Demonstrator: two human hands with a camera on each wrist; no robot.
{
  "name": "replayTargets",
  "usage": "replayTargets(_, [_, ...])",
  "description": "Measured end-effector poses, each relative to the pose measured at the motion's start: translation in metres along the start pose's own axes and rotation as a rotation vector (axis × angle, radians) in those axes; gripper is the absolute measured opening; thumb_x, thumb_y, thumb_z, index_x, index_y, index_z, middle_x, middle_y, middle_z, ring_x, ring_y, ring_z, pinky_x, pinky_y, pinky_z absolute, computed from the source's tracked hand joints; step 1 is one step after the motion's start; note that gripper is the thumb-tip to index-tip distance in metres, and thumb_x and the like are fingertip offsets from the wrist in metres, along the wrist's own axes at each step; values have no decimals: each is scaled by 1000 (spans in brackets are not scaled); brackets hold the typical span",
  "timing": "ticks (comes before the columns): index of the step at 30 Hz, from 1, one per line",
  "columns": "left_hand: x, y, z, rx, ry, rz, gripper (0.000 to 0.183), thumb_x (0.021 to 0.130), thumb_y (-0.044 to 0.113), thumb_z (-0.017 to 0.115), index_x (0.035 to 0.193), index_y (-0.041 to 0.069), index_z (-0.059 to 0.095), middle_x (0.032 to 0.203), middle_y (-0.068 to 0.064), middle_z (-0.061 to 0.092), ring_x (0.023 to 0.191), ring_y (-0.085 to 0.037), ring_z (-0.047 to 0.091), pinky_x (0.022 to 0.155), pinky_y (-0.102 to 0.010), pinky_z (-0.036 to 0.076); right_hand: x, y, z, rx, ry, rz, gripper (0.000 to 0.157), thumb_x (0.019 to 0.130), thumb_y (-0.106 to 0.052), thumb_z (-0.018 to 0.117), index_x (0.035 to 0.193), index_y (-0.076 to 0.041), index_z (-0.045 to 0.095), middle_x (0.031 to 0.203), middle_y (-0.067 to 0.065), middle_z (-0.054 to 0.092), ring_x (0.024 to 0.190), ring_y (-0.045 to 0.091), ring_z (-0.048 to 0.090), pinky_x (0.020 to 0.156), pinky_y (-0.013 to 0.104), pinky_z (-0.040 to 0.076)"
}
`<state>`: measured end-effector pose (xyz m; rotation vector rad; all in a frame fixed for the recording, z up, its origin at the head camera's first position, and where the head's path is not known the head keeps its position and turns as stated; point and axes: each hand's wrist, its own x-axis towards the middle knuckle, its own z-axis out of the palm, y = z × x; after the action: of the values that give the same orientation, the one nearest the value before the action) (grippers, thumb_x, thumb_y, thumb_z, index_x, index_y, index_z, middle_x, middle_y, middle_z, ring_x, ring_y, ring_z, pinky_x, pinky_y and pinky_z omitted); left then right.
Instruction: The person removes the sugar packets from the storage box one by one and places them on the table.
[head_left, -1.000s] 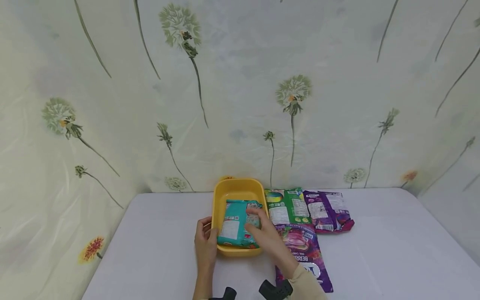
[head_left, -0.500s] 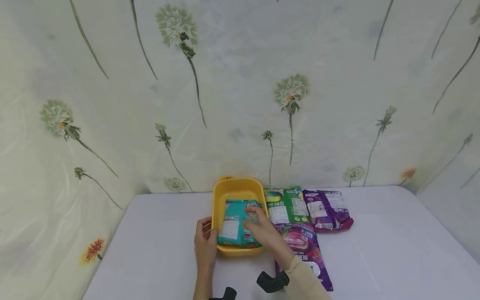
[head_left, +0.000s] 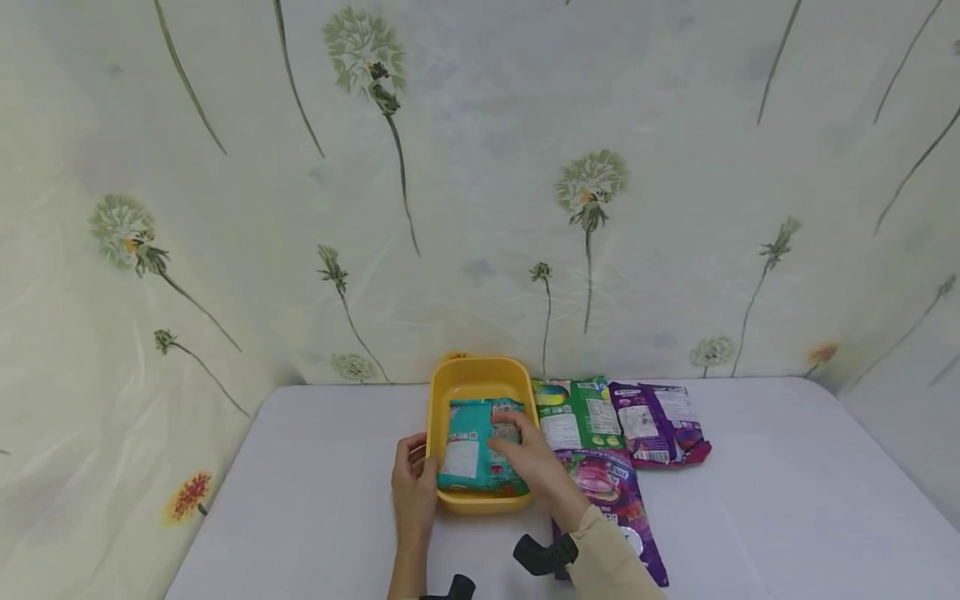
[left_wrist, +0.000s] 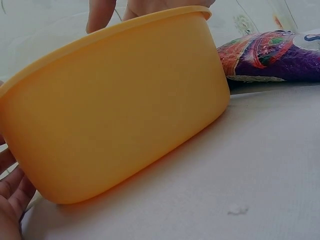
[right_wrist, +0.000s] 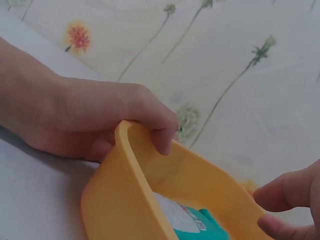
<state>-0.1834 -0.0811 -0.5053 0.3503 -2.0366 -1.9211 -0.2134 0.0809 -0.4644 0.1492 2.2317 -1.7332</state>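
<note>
A yellow plastic tub [head_left: 482, 505] stands on the table, and a teal snack packet [head_left: 461, 457] lies inside it toward the near end. My left hand [head_left: 414, 487] holds the tub by its left wall; in the right wrist view the thumb of that left hand [right_wrist: 100, 112] hooks over the rim. Above the packet, my right hand [head_left: 538, 467] has its index finger and thumb apart. The right wrist view shows this right hand [right_wrist: 297, 200] around rim height. In the left wrist view the outer wall of the tub [left_wrist: 115, 110] fills much of the picture.
Right of the tub lie a green packet [head_left: 577, 412] and a purple packet [head_left: 652, 425] with a magenta edge. A larger purple pouch with berry lettering [head_left: 603, 483] lies nearer, partly under the right forearm. A floral sheet [head_left: 465, 208] hangs behind the white table [head_left: 322, 500].
Both hands keep nearly the same places. The teal packet sits slightly straighter in the tub. The head view has shifted a little.
</note>
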Motion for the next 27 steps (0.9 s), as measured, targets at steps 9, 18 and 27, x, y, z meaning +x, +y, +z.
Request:
replayTargets(9, [11, -22, 3, 4, 21, -16, 31, 85, 2, 56, 117, 5, 57, 118, -14, 61, 108, -28, 59, 88, -22, 49, 5, 0, -1, 165, -20, -4, 42, 92, -18, 56, 132, -12, 46, 152, 15, 23, 137, 37, 23, 112, 62, 19])
replayTargets(18, [18, -42, 6, 10, 37, 8, 29, 85, 5, 57, 113, 13, 58, 116, -7, 63, 107, -22, 61, 95, -41, 50, 7, 3, -2, 233, -18, 3, 45, 88, -16, 61, 131, -9, 46, 155, 14, 17, 142, 38, 14, 115, 60, 13])
replayTargets(27, [17, -40, 6, 16, 29, 2, 30, 85, 4, 56, 114, 14, 57, 114, -3, 63, 105, -18, 61, 90, -26, 50, 6, 3, -4, 190, -75, -11, 43, 87, -19, 64, 127, -9, 51, 148, 16, 34, 131, 35, 36, 110, 54, 31])
